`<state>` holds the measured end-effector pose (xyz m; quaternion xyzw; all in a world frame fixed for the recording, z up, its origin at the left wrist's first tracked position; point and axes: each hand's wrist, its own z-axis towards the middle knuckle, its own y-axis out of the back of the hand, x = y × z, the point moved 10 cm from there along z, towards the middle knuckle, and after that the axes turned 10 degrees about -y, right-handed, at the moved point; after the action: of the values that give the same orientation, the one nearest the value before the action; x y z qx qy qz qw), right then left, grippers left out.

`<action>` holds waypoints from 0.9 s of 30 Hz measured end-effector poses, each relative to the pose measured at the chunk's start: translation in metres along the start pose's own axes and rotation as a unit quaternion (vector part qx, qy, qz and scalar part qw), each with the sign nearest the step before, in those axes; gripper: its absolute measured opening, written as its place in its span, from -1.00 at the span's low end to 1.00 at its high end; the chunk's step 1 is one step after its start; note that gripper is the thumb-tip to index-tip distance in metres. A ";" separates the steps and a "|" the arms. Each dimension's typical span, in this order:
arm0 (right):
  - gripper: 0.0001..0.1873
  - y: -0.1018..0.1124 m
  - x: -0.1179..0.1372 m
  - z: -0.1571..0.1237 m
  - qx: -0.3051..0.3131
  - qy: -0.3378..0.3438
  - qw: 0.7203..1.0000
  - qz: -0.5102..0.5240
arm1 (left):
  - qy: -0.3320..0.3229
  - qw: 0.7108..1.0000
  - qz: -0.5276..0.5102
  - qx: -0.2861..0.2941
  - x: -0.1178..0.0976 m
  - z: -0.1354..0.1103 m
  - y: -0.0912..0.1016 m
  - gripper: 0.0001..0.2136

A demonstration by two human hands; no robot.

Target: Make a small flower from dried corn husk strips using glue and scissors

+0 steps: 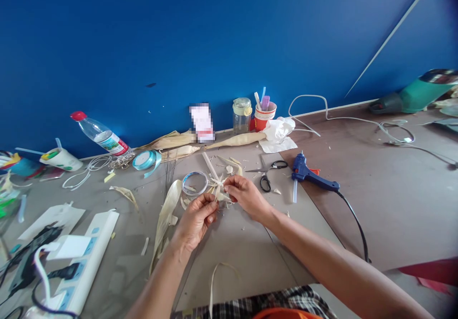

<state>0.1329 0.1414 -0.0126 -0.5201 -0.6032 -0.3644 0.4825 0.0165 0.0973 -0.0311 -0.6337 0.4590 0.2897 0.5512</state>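
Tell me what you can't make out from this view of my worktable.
Head view, pale dry husk piece: its gripped parts are hidden by the left hand and right hand.
Head view, white rectangular panel: pixelation hides what it shows.
Head view, teal cylinder with dark ends: cut off by the right edge.
Head view, clear red-capped plastic bottle: its label's print is too small.

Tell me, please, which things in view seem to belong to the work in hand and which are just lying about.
Likely part of the work:
pale husk piece, pinched by the left hand and right hand
long dried husk
scissors
blue glue gun

Probably just lying about:
red-capped bottle
lidded clear jar
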 end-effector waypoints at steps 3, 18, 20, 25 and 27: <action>-0.89 -0.006 0.019 -0.008 -0.016 0.111 0.969 -0.223 | -0.020 1.000 0.009 -0.013 -0.006 0.002 0.006 -0.76; -0.80 -0.064 0.009 -0.033 0.036 0.240 0.703 -0.669 | -0.058 0.996 0.059 -0.013 -0.016 0.000 0.005 -0.86; -0.80 -0.065 0.009 -0.033 0.038 0.244 0.698 -0.672 | -0.060 0.996 0.070 -0.019 -0.017 0.000 0.006 -0.86; -0.79 -0.046 0.021 -0.028 0.002 0.239 0.753 -0.613 | -0.045 0.996 0.068 -0.029 -0.015 0.000 0.009 -0.83; -0.81 -0.031 0.030 -0.026 -0.009 0.220 0.806 -0.549 | -0.042 0.997 0.059 -0.032 -0.014 0.000 0.010 -0.83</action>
<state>0.1076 0.1195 0.0246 -0.0126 -0.6624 -0.6787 0.3169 0.0018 0.1012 -0.0227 -0.6104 0.4624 0.3624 0.5313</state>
